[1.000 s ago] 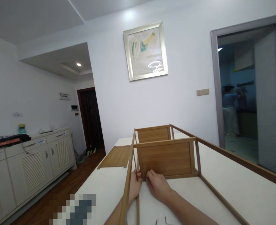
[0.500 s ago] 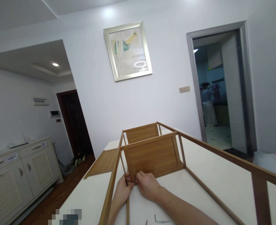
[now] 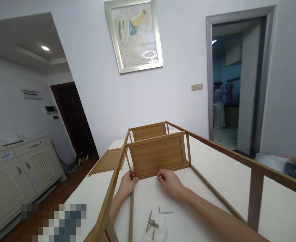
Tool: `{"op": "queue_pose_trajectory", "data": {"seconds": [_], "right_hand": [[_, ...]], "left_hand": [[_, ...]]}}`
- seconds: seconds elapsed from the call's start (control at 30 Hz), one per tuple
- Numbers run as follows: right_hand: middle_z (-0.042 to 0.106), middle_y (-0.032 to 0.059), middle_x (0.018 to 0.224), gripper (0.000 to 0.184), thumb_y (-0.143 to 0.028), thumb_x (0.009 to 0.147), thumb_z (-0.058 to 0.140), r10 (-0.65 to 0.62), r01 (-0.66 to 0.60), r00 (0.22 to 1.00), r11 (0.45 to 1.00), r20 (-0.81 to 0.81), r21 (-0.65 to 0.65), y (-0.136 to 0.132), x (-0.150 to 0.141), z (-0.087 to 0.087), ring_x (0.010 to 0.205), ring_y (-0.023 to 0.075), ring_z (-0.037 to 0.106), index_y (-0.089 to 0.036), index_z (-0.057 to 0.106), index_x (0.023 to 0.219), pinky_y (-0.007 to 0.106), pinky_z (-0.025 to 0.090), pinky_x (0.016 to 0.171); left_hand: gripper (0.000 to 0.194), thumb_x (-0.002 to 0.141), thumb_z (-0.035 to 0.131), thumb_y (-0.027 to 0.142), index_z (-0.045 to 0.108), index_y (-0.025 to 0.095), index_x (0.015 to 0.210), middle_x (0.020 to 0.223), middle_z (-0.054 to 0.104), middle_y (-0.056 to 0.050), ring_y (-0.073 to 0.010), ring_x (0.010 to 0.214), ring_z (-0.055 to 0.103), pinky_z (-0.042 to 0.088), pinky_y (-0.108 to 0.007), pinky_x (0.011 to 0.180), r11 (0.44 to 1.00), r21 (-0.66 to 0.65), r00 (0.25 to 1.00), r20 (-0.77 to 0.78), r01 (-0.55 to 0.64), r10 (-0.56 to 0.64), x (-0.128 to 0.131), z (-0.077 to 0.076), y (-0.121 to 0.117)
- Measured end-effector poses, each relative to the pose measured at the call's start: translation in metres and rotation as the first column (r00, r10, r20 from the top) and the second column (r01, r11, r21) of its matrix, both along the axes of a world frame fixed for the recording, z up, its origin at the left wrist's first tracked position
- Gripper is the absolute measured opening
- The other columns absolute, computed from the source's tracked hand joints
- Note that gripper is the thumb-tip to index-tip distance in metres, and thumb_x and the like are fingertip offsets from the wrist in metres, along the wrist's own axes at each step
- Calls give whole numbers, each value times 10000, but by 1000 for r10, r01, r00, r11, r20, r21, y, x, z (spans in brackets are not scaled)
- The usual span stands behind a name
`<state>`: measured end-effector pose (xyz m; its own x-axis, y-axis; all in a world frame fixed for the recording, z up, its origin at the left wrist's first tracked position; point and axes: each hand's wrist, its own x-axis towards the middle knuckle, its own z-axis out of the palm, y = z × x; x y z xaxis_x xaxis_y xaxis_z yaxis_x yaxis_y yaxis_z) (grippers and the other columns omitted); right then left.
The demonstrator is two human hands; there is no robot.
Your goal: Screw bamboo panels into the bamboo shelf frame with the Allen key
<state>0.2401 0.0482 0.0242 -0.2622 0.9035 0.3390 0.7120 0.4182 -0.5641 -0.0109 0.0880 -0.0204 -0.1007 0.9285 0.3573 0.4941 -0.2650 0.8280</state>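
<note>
A bamboo rack frame (image 3: 213, 143) lies on its side on a white table (image 3: 276, 208). An upright bamboo shelf panel (image 3: 158, 155) stands between its rails. My left hand (image 3: 127, 183) reaches through the frame and pinches the panel's lower left corner against the rail. My right hand (image 3: 170, 181) rests on the table at the panel's bottom edge, fingers curled against it. A second panel (image 3: 149, 131) stands farther back in the frame. Loose screws (image 3: 151, 224) on a clear bag and a hex key (image 3: 164, 211) lie on the table near me.
A loose bamboo panel (image 3: 107, 161) lies flat at the table's left edge. White cabinets (image 3: 17, 171) line the left wall. A framed picture (image 3: 134, 35) hangs ahead. Another person (image 3: 217, 106) stands beyond the open doorway at right. Bagged items (image 3: 289, 164) sit at far right.
My head has tilted down, bringing the screws and hex key into view. My right hand has slid right along the panel's bottom edge, away from my left hand.
</note>
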Motion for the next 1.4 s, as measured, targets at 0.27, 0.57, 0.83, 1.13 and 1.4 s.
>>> {"op": "queue_pose_trajectory", "data": {"seconds": [0.27,0.57,0.83,1.13,1.4], "right_hand": [[671,48,872,244,-97,759,516,186,-192,979,979,-80,-68,-53,-22,-10,812,156,590,-199,725,833,244,414,743],[621,58,953,258,-110,780,545,390,-387,921,918,24,-85,-78,-20,1,1001,205,530,-242,734,898,313,385,889],[632,46,932,239,-26,766,514,388,-391,916,920,102,11,-73,-32,-15,929,192,553,-222,650,781,307,402,826],[583,52,852,240,-113,928,307,286,-250,953,928,-97,275,-54,-25,-23,813,188,558,-216,513,858,321,458,736],[555,50,848,337,-147,939,299,207,-86,954,883,-218,462,-44,-20,-28,809,208,566,-237,547,1148,353,488,723]], "left_hand": [[179,642,606,149,570,181,815,703,600,22,-175,716,593,461,-284,716,1000,-8,1000,-14,11,-11,-4,4,13],[215,625,585,78,565,173,817,727,602,13,-162,719,579,449,-272,713,999,-17,998,48,29,-28,1,7,5],[227,586,559,13,539,173,745,697,570,18,-147,681,561,439,-267,690,1000,-2,993,120,9,-9,8,15,0],[334,606,601,47,591,165,919,833,646,-20,-150,734,591,463,-279,742,1000,-4,984,178,-23,23,11,19,-11],[400,631,719,331,615,136,965,1003,682,-127,-240,885,659,509,-352,776,982,-43,936,297,-182,187,-6,47,-35]]}}
